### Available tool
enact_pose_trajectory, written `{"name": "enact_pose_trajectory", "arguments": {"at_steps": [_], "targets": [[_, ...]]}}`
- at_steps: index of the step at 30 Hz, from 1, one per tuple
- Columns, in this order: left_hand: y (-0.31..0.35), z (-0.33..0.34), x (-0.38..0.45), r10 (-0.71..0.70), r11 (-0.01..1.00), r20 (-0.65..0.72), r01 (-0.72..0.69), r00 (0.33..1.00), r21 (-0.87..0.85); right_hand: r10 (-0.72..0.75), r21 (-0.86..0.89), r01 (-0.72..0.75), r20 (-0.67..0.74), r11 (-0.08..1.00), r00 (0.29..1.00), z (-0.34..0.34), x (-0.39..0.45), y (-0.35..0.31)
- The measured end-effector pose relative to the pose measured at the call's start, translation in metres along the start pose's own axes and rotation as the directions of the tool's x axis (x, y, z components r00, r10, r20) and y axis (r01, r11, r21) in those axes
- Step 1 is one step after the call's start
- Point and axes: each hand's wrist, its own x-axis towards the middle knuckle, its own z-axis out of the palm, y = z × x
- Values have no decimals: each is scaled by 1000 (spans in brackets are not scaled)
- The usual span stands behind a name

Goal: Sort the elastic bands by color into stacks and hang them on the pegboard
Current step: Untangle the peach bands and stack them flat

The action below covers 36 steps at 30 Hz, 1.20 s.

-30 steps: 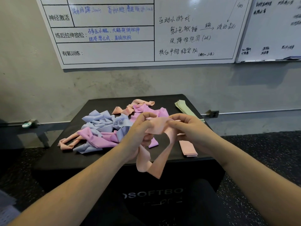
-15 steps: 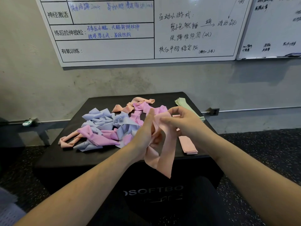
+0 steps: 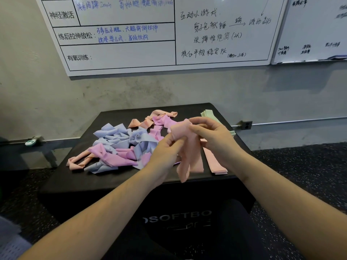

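A peach elastic band [image 3: 189, 151] hangs folded between both hands above the table's front edge. Behind it lies a jumbled heap of blue, pink and peach bands [image 3: 120, 145]. A flat peach stack [image 3: 215, 162] and a green stack [image 3: 210, 114] lie to the right.

Both forearms are reaching forward and converging; the left hand [image 3: 165, 152] is curling its fingers [image 3: 173, 142] in a pinch, while the right hand [image 3: 214, 139] is arching over, its fingers [image 3: 197, 121] bent in a grip
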Motion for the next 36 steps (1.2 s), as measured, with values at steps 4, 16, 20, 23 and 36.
{"name": "enact_pose_trajectory", "arguments": {"at_steps": [4, 16, 20, 23, 36], "targets": [[3, 0, 7, 12, 989, -37, -17, 999, -147, 8, -55, -9, -22, 998, 1000, -9, -1, 15], [9, -11, 25, 131, 988, -281, -100, 951, 121, 193, -201, -156, 181, 967, 964, -18, -34, 43], [1, -19, 25, 211, 956, -304, -131, 929, 261, 213, -81, -201, 192, 976, 958, -21, -39, 44], [-3, -27, 32, 170, 967, -344, -89, 923, 240, 229, 103, -271, 308, 957, 923, -31, -39, 46], [-10, -48, 31, -10, 996, -340, 38, 940, 75, 120, -98, -125, -55, 987, 991, -38, -31, 65]]}}
